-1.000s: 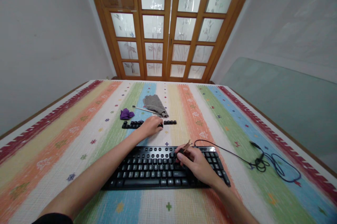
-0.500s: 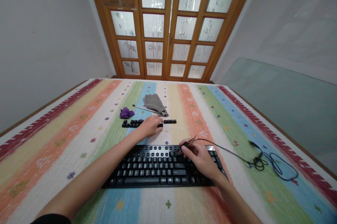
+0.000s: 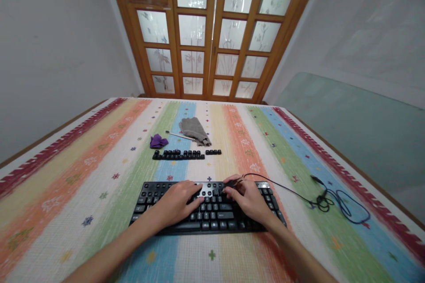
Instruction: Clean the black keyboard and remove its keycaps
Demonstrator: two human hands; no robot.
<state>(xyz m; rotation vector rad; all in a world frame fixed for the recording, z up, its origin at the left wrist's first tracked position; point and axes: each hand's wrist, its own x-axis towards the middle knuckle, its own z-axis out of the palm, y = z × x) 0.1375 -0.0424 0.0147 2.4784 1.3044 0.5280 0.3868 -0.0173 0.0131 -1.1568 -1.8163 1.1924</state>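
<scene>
A black keyboard point(image 3: 181, 226) lies across the striped cloth in front of me, its keys facing up. Over its middle is my left hand point(image 3: 177, 201), palm down, thumb and index finger apart with nothing visible between them. My right hand point(image 3: 247, 196) rests at the keyboard's upper right, fingers closed round a small dark tool with thin brownish prongs point(image 3: 237, 181); its exact kind is unclear, and its lower end is hidden by the fingers. Beyond the keyboard, several loose black keycaps point(image 3: 179, 155) sit in rows on the cloth.
A crumpled purple cloth point(image 3: 158, 141), a thin brush-like stick point(image 3: 179, 135) and a grey cloth point(image 3: 195, 131) lie behind the keycaps. The keyboard's cable point(image 3: 285, 190) runs rightward to a loose coil point(image 3: 348, 207). A green rounded panel point(image 3: 348, 119) stands beyond the table's right edge.
My left hand has come back from the rows of keycaps to the middle of the keyboard, uncovering the rows. My right hand stays at the upper right with the tool.
</scene>
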